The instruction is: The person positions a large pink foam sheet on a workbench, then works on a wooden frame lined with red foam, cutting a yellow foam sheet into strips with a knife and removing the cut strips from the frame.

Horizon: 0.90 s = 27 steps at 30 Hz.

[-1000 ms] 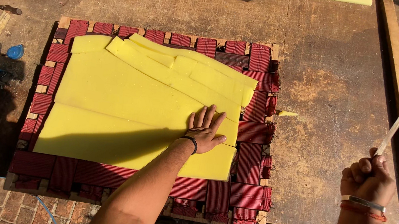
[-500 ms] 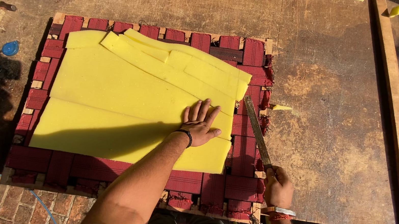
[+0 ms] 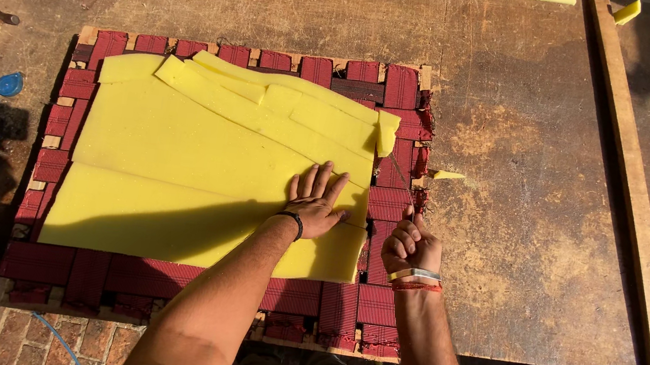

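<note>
Head view: right hand (image 3: 411, 248) fisted just beside the near right edge of the yellow foam sheets (image 3: 201, 166), gripping what I judge is a thin blade; cannot tell. Left hand (image 3: 316, 202) flat, fingers spread, pinning the foam. Foam looks light, soft, compressible; hold by pressing flat. Beneath: red woven webbing frame (image 3: 404, 88) on a worn wooden table (image 3: 508, 190).
</note>
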Each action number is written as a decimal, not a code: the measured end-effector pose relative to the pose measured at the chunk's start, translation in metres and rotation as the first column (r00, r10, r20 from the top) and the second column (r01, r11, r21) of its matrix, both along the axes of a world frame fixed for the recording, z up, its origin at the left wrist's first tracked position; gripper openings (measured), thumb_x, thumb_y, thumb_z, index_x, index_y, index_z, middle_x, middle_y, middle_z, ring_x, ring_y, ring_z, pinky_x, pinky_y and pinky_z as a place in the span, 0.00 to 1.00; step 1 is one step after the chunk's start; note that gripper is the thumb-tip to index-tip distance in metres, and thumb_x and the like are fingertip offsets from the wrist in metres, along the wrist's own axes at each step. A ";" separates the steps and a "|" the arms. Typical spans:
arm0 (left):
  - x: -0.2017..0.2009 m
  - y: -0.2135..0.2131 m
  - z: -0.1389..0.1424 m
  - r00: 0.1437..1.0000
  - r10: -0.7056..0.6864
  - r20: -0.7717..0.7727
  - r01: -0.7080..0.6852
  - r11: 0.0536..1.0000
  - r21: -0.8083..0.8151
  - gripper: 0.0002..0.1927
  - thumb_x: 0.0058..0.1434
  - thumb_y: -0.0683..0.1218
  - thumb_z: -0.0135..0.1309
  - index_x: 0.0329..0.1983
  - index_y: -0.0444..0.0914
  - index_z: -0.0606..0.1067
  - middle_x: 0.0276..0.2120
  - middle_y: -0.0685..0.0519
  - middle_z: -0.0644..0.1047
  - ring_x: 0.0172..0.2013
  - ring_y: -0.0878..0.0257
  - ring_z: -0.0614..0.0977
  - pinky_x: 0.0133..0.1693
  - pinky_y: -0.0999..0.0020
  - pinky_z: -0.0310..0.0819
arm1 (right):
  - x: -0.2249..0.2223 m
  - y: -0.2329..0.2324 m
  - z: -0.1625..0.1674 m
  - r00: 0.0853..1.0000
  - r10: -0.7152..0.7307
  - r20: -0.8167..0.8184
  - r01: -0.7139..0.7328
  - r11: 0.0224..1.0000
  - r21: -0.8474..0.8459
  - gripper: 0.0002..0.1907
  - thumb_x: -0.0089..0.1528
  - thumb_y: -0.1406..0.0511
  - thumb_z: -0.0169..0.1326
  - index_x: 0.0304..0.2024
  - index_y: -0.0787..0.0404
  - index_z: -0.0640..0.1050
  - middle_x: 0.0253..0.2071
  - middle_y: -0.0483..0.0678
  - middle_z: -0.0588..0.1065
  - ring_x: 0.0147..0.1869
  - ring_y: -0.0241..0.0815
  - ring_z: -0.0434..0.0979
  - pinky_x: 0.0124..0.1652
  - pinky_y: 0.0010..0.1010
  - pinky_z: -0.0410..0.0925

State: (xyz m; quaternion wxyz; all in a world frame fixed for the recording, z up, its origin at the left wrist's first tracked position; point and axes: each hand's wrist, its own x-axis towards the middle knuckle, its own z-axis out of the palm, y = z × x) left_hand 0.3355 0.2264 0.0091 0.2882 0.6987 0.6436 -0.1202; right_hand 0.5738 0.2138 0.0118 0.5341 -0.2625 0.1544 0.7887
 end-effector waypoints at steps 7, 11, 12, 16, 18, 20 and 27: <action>-0.005 0.000 -0.018 0.999 0.033 0.040 -0.033 0.999 -0.015 0.45 0.71 0.64 0.41 0.77 0.61 0.25 0.77 0.54 0.19 0.76 0.54 0.23 0.71 0.41 0.15 | 0.001 0.011 0.047 0.914 0.141 0.381 -0.139 0.990 -0.033 0.13 0.72 0.65 0.40 0.44 0.64 0.76 0.17 0.35 0.62 0.14 0.26 0.52 0.14 0.20 0.50; -0.008 0.002 -0.028 0.955 -0.174 -0.242 0.209 0.970 0.127 0.52 0.68 0.50 0.45 0.82 0.54 0.23 0.75 0.45 0.16 0.71 0.47 0.21 0.64 0.37 0.14 | 0.008 -0.016 0.071 0.412 0.231 0.881 -0.321 0.942 -0.097 0.14 0.71 0.64 0.44 0.45 0.67 0.78 0.17 0.39 0.63 0.15 0.28 0.53 0.16 0.23 0.49; -0.008 0.002 -0.028 0.984 -0.114 -0.140 0.125 0.989 0.075 0.48 0.69 0.56 0.41 0.81 0.56 0.25 0.76 0.48 0.17 0.73 0.49 0.21 0.66 0.39 0.14 | 0.010 -0.020 0.071 0.363 0.219 0.906 -0.330 0.939 -0.095 0.15 0.71 0.65 0.44 0.45 0.68 0.79 0.16 0.40 0.63 0.15 0.29 0.54 0.16 0.24 0.49; -0.007 0.001 -0.020 0.996 0.023 0.081 -0.018 0.998 -0.068 0.42 0.70 0.70 0.32 0.79 0.58 0.28 0.77 0.53 0.19 0.76 0.54 0.22 0.71 0.42 0.14 | 0.025 -0.026 0.053 0.155 0.275 0.949 -0.342 0.916 -0.210 0.14 0.70 0.66 0.46 0.45 0.67 0.81 0.16 0.40 0.64 0.16 0.29 0.53 0.17 0.24 0.47; -0.008 0.001 -0.013 0.996 0.030 0.079 -0.025 0.998 -0.064 0.43 0.69 0.71 0.31 0.79 0.58 0.29 0.77 0.52 0.20 0.76 0.54 0.22 0.70 0.42 0.14 | 0.039 -0.035 0.041 0.150 0.263 0.953 -0.309 0.928 -0.207 0.12 0.69 0.68 0.48 0.45 0.67 0.81 0.17 0.40 0.67 0.18 0.29 0.57 0.18 0.23 0.50; -0.007 0.001 -0.009 0.997 0.023 0.078 -0.020 0.999 -0.039 0.44 0.68 0.71 0.31 0.79 0.58 0.29 0.77 0.52 0.20 0.76 0.54 0.23 0.70 0.41 0.14 | 0.055 -0.052 0.032 0.140 0.232 0.963 -0.280 0.942 -0.187 0.12 0.69 0.67 0.49 0.45 0.68 0.81 0.18 0.41 0.67 0.18 0.29 0.58 0.18 0.23 0.51; -0.007 0.000 -0.008 0.998 0.036 0.059 -0.034 0.999 -0.033 0.44 0.68 0.72 0.32 0.79 0.59 0.30 0.78 0.53 0.21 0.77 0.53 0.25 0.70 0.41 0.16 | 0.007 0.043 -0.015 -0.293 0.256 0.921 -0.517 0.768 -0.378 0.16 0.72 0.59 0.46 0.46 0.60 0.82 0.28 0.50 0.79 0.21 0.33 0.69 0.21 0.29 0.63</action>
